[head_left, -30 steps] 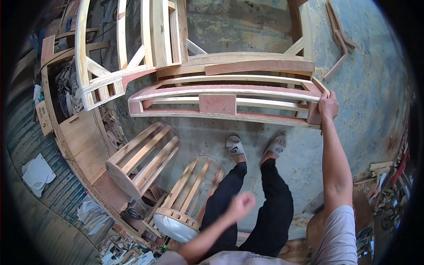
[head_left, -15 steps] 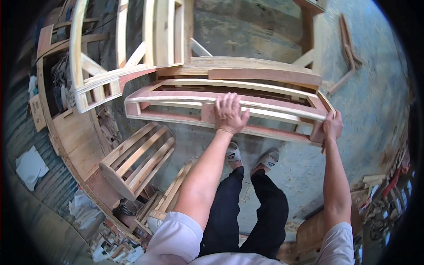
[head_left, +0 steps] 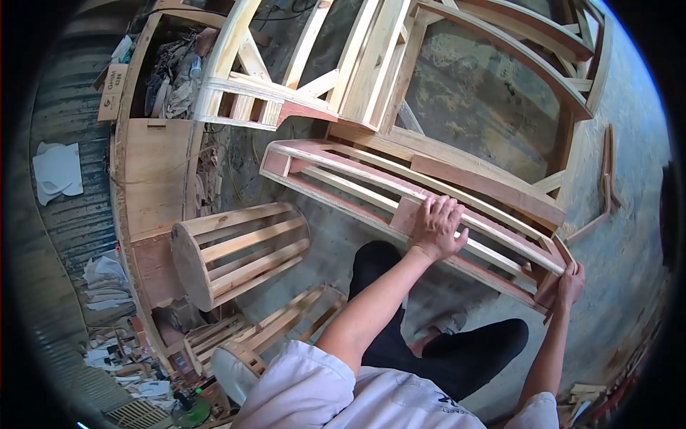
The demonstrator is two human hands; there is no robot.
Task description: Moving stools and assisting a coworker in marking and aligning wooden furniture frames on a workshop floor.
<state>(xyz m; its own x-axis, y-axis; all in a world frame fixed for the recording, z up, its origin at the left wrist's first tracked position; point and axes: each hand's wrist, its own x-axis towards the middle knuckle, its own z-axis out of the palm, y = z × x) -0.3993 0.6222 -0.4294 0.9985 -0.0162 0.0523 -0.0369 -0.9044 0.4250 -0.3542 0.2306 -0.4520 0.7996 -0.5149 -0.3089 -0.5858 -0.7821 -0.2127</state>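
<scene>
around the wooden frame [head_left: 406, 214], left hand [head_left: 437, 229] and right hand [head_left: 570, 284] in a grip, knees [head_left: 507, 337] newly bent

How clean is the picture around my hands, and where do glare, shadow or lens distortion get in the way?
Head view: left hand and right hand read fairly clearly on the curved wooden frame; head view: bluish glare on the floor at upper right, soft shadow near the feet; head view: edges bow toward the rim, with black corners.
</scene>
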